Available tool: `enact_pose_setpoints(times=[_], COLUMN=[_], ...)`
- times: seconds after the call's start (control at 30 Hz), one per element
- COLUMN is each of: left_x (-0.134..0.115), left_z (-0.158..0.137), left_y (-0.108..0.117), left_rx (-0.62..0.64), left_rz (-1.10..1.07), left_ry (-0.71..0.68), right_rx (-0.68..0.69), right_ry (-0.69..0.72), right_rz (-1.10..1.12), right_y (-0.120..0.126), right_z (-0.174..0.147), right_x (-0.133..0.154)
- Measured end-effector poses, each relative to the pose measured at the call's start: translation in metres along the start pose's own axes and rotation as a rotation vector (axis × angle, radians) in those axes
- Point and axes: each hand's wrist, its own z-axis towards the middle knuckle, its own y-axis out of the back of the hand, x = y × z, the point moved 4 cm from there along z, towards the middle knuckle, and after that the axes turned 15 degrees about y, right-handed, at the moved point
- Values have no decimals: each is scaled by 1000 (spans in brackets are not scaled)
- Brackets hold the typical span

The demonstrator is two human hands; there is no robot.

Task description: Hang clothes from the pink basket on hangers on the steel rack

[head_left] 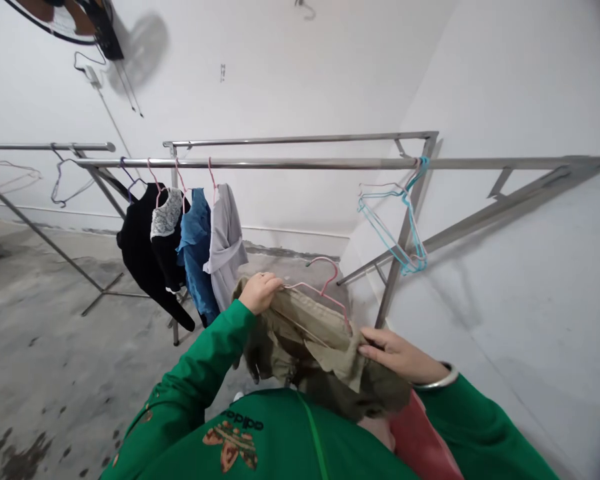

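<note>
An olive-green jacket [305, 340] hangs in front of my chest, with a pink hanger [325, 287] set in its neck and the hook pointing up, off the rail. My left hand [261, 292] is closed on the jacket's left shoulder, by the hanger's arm. On the other side, my right hand [397, 353] pinches the cloth near the right shoulder, thumb and fingers together. The lower part of the jacket is bunched and partly hidden against my green top.
Several garments, including a blue shirt [196, 250] and a grey top [226, 233], hang on the metal rail [290, 163]. Blue and pink hangers [410, 227] cluster at its right end. A slanted rack leg [403, 267] stands near the right wall. Something red [423, 440] shows below my right arm.
</note>
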Motion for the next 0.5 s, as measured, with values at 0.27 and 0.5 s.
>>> enact_pose_setpoints(times=[0.27, 0.5], left_x=[9, -5], left_z=[-14, -94], left_y=[17, -35], left_rx=[-301, 91], left_rz=[-225, -222], left_ry=[264, 263], right_rx=[-241, -333], right_ry=[-146, 80], right_rz=[443, 105], right_y=[18, 45], right_z=[42, 138], right_x=[16, 49])
